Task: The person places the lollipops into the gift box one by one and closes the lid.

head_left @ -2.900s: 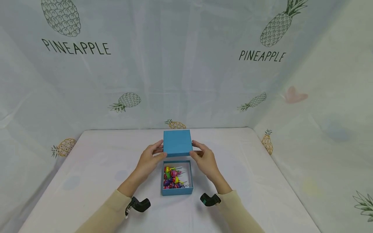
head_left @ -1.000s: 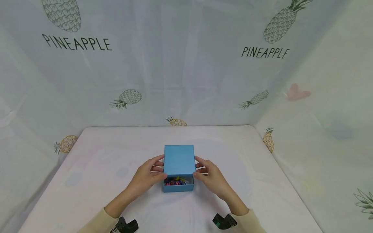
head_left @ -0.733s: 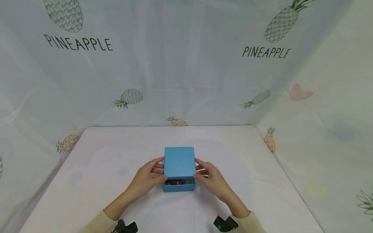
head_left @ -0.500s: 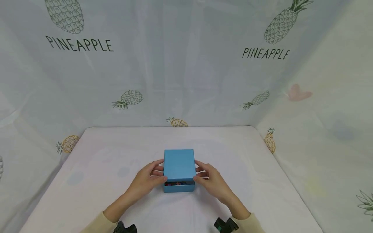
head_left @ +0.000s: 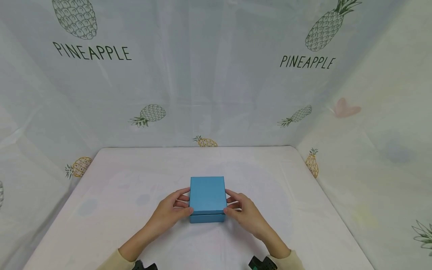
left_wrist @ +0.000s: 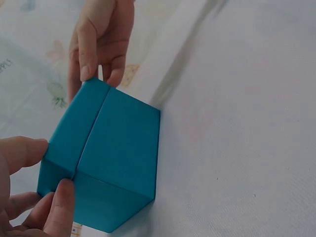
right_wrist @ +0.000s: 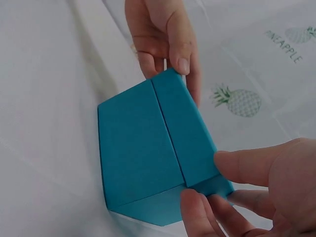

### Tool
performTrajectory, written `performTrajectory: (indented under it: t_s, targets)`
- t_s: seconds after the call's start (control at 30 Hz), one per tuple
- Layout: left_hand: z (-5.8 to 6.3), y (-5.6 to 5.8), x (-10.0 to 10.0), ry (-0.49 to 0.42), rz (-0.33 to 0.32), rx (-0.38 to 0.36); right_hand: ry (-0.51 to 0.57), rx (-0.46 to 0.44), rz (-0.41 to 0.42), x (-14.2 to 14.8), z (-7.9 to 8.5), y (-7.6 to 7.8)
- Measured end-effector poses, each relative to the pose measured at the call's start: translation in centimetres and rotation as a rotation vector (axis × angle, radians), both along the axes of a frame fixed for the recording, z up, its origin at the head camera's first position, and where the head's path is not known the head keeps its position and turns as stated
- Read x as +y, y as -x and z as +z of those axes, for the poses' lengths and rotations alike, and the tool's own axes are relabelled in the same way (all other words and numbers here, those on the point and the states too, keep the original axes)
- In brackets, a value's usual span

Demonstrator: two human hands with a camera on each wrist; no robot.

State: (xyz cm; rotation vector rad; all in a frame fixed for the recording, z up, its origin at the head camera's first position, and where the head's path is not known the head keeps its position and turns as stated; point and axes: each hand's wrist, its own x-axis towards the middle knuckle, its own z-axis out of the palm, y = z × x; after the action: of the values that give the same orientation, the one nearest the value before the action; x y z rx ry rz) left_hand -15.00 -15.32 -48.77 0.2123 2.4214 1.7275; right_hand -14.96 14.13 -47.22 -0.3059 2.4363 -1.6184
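A blue box lid (head_left: pixel 207 193) sits over the blue box base (head_left: pixel 207 218) at the middle of the table, a thin seam showing between them. My left hand (head_left: pixel 170 210) grips the lid's left side, thumb at the near corner and fingers along the edge. On the other side my right hand (head_left: pixel 245 213) holds it the same way. In the left wrist view the lid (left_wrist: pixel 79 123) lies level along the base (left_wrist: pixel 121 143), its rim meeting the base wall. The right wrist view has my right-hand fingers (right_wrist: pixel 197 212) right at that seam. The lollipops inside are hidden.
A white cloth covers the table (head_left: pixel 135 168), whose far edge meets a hanging curtain (head_left: pixel 216 75) printed with pineapples. Dark wrist cameras (head_left: pixel 262 263) sit at both cuffs.
The lid came down and toward me from above and behind the base, with both hands holding it. The gap showing the colourful lollipops narrowed until they were covered.
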Motion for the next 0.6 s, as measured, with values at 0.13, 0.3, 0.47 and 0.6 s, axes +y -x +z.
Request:
performTrajectory:
  t_s: [0.13, 0.3, 0.47, 0.6]
  targets:
    - [-0.01, -0.13, -0.04, -0.004, -0.007, -0.005, 0.011, -0.012, -0.002, 0.15, -0.07, -0.24]
    - [0.02, -0.26, -0.13, -0.011, -0.011, -0.01, 0.006, -0.017, 0.006, 0.3, -0.38, -0.27]
    - [-0.15, -0.37, -0.22, -0.015, -0.025, -0.011, -0.016, -0.015, 0.015, 0.31, -0.79, -0.2]
    - [-0.42, -0.49, -0.31, -0.017, -0.026, -0.016, -0.015, -0.009, 0.02, 0.25, -0.94, -0.23]
